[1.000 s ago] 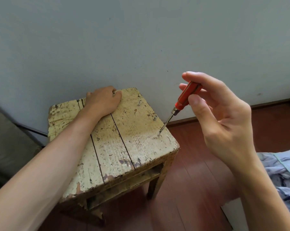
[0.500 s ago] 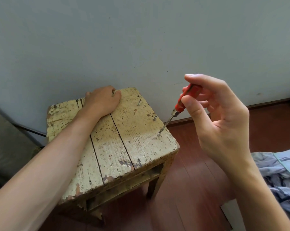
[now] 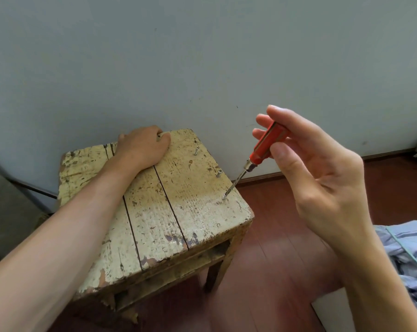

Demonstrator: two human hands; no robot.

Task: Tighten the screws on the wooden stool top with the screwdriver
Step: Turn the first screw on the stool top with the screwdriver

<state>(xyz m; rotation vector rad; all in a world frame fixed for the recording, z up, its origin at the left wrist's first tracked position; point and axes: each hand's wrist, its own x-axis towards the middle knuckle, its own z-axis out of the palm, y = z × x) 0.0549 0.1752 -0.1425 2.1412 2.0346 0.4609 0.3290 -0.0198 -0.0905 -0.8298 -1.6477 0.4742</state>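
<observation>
One screwdriver (image 3: 262,149) on stool (image 3: 154,212) screw (image 3: 224,197)

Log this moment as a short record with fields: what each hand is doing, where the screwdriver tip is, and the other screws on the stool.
left hand: holds the wooden stool top at its far edge
right hand: pinches the red screwdriver by its handle
tip: on the near screw, shaft tilted
other screws: far screw standing proud; middle screw between them
</observation>
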